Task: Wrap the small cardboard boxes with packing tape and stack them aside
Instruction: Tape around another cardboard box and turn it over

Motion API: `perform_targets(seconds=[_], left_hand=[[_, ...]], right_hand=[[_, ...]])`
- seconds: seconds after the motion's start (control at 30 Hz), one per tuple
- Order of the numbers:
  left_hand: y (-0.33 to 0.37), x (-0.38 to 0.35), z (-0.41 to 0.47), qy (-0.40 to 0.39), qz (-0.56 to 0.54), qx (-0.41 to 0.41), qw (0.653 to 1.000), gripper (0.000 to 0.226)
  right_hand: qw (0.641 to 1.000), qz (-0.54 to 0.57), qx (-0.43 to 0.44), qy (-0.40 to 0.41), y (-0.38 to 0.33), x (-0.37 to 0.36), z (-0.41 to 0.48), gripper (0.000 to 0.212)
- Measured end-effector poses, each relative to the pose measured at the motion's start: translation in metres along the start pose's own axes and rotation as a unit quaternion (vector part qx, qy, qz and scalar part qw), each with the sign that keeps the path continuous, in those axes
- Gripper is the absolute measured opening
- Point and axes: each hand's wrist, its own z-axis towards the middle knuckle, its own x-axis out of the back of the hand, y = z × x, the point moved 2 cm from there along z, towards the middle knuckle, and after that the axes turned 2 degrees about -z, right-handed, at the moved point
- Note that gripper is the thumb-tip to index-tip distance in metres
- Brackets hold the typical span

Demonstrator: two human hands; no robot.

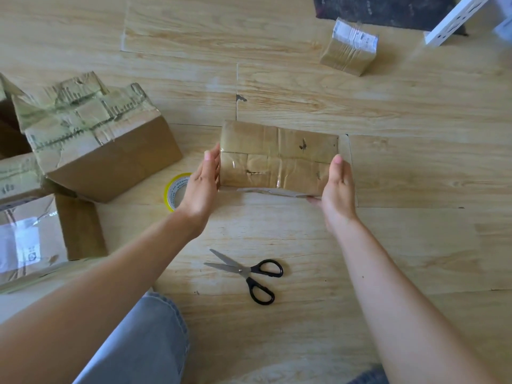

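Note:
A flat brown cardboard box (pixel 278 157), wrapped in clear tape, lies on the wooden floor in the middle of the view. My left hand (pixel 201 187) presses flat against its left end with straight fingers. My right hand (pixel 338 187) presses its right end the same way, thumb low at the near corner. A roll of clear packing tape (pixel 174 191) with a yellow core stands just left of my left hand, partly hidden by it. Another small taped box (pixel 349 48) with a white label sits at the far right.
Black-handled scissors (pixel 248 274) lie open on the floor near me. A large worn cardboard box (pixel 94 139) and other cartons (pixel 30 239) crowd the left. A dark mat (pixel 388 11) and a white metal rail (pixel 457 20) are at the top right. My jeans-clad knee (pixel 144 345) is at the bottom.

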Motion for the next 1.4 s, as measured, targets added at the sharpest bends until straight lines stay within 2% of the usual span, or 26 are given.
perform_targets(seconds=[0.1, 0.2, 0.27, 0.37, 0.47, 0.63, 0.7, 0.8, 0.93, 1.07, 1.13, 1.2, 1.4], left_hand=[[0.016, 0.01, 0.008, -0.018, -0.021, -0.008, 1.0, 0.057], [0.022, 0.021, 0.019, 0.037, -0.02, -0.017, 0.999, 0.039], [0.028, 0.027, 0.032, 0.063, -0.016, 0.001, 0.998, 0.038], [0.039, 0.039, 0.055, 0.093, 0.001, 0.025, 0.995, 0.053], [0.042, 0.053, 0.07, 0.11, 0.019, 0.043, 0.993, 0.054], [0.032, 0.075, 0.08, 0.134, 0.03, 0.04, 0.99, 0.022], [0.031, 0.083, 0.083, 0.165, 0.047, 0.042, 0.984, 0.031], [0.036, 0.087, 0.086, 0.216, 0.065, 0.056, 0.973, 0.05], [0.048, 0.08, 0.086, 0.284, 0.092, 0.063, 0.952, 0.041], [0.067, 0.068, 0.064, 0.312, 0.106, 0.135, 0.934, 0.028], [0.085, 0.061, 0.047, 0.32, 0.123, 0.158, 0.926, 0.018], [0.108, 0.049, 0.026, 0.319, 0.143, 0.168, 0.922, 0.029], [0.188, -0.018, -0.031, 0.209, 0.121, 0.171, 0.955, 0.03]], right_hand=[[0.999, 0.017, 0.032, -0.011, -0.024, -0.014, 0.009, 0.021], [0.998, 0.028, 0.013, -0.056, -0.042, -0.035, 0.023, 0.043], [0.996, 0.005, 0.002, -0.092, -0.047, -0.05, 0.037, 0.033], [0.993, -0.011, -0.024, -0.115, -0.052, -0.074, 0.054, 0.033], [0.989, -0.004, -0.034, -0.145, -0.053, -0.098, 0.061, 0.021], [0.985, 0.016, -0.049, -0.167, -0.046, -0.125, 0.066, 0.007], [0.983, 0.003, -0.039, -0.179, -0.047, -0.133, 0.068, 0.014], [0.98, -0.022, -0.021, -0.198, -0.053, -0.144, 0.066, 0.037], [0.97, -0.092, 0.003, -0.226, -0.064, -0.146, 0.06, 0.054], [0.954, -0.154, -0.04, -0.252, -0.079, -0.125, 0.047, 0.061], [0.953, -0.16, -0.054, -0.252, -0.096, -0.112, 0.039, 0.061], [0.953, -0.158, -0.064, -0.249, -0.119, -0.094, 0.025, 0.06], [0.954, -0.149, -0.087, -0.246, -0.209, -0.022, -0.023, 0.052]])
